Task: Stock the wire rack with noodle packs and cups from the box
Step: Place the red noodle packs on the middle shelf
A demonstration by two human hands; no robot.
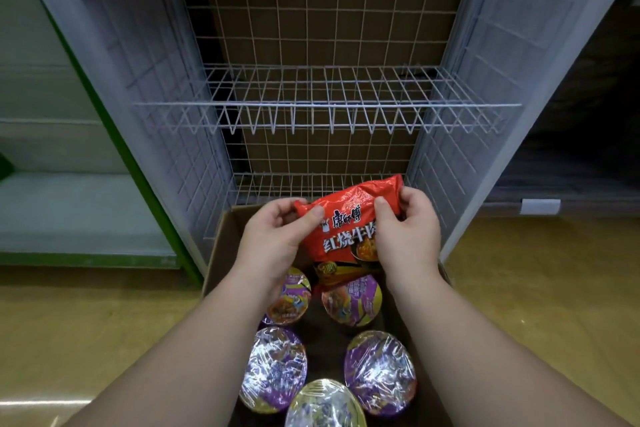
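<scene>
A red noodle pack (346, 218) with white lettering is held above the open cardboard box (221, 253). My left hand (277, 236) grips its left edge, thumb on the front. My right hand (405, 232) grips its right side, fingers curled over the top corner. Below them in the box lie several purple-lidded noodle cups (379, 371) wrapped in shiny film, and another orange pack (332, 274) shows under the red one. The white wire rack (325, 104) stands right behind the box, and nothing lies on the shelves in view.
A lower wire shelf (294, 187) sits just behind the box's far edge. A green-edged shelving unit (69, 204) stands to the left. Dark shelving with a white price tag (540, 206) is on the right. The floor (86, 329) is yellowish wood.
</scene>
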